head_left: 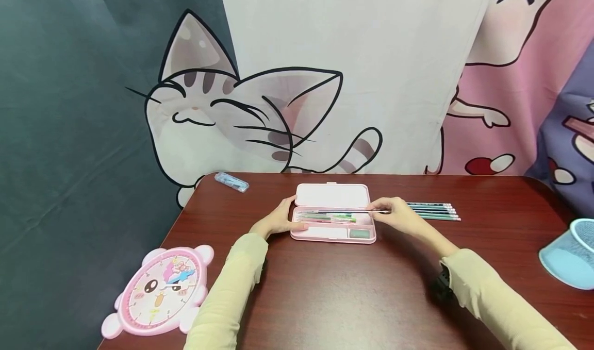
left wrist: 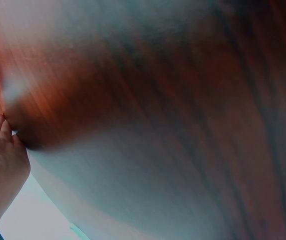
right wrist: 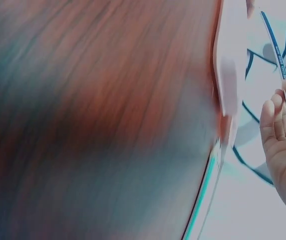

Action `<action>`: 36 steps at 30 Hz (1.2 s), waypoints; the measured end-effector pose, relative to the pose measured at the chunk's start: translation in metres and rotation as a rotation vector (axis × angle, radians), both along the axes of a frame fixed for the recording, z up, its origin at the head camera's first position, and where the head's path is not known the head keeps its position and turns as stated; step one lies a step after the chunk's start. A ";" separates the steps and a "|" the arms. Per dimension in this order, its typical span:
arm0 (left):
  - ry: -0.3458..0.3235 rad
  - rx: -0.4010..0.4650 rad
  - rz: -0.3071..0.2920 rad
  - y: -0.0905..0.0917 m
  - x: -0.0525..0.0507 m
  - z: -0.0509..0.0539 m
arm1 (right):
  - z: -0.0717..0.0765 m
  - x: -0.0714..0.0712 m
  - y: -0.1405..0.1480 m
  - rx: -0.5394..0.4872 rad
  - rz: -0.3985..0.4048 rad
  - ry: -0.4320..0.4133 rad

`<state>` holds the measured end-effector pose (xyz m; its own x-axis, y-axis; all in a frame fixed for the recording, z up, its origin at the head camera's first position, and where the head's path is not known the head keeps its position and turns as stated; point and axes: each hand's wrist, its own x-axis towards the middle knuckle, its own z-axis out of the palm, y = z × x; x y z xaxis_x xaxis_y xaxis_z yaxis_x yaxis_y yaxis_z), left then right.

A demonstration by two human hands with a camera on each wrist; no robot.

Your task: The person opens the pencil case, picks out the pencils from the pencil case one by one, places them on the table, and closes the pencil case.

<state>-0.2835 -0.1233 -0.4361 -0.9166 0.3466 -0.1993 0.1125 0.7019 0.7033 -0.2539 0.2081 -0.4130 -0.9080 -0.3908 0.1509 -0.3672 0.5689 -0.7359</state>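
Observation:
A pink pencil case (head_left: pixel 332 196) lies with its lid raised at the middle of the table. My left hand (head_left: pixel 277 220) grips its left side, thumb over the front edge and fingers by the hinge. In my right hand (head_left: pixel 398 213) a dark pencil (right wrist: pixel 278 52) is pinched near its eraser end, held lengthwise above the case's long compartment. Several green and reddish pens or pencils (head_left: pixel 327 218) lie in that compartment. A grey-green block (head_left: pixel 359 234) fills the small front-right compartment. Right of the case, partly behind my right hand, several green and dark pencils (head_left: pixel 438 212) lie side by side.
A pink bear-shaped clock (head_left: pixel 162 293) lies near the table's left edge. At the back left corner is a small light-blue item (head_left: pixel 232 181), its kind unclear. A blue mesh holder (head_left: pixel 567 257) is at the far right. A cartoon-cat cloth (head_left: pixel 390 82) hangs behind the table.

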 end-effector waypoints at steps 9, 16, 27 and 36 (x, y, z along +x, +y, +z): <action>0.002 -0.003 0.003 -0.001 0.000 -0.001 | 0.003 0.010 0.043 0.008 -0.042 0.034; 0.008 -0.005 0.006 -0.001 0.000 0.000 | 0.005 0.020 0.079 -0.006 -0.046 0.087; 0.002 0.006 0.015 -0.001 0.001 0.001 | -0.001 0.029 0.134 -0.013 -0.079 0.019; 0.006 -0.005 0.008 0.000 0.000 0.001 | -0.008 0.030 0.147 0.060 -0.104 -0.034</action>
<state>-0.2833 -0.1229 -0.4354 -0.9206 0.3381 -0.1956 0.1110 0.7066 0.6988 -0.2235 0.3553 -0.4212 -0.9484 -0.3013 0.0984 -0.2790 0.6464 -0.7101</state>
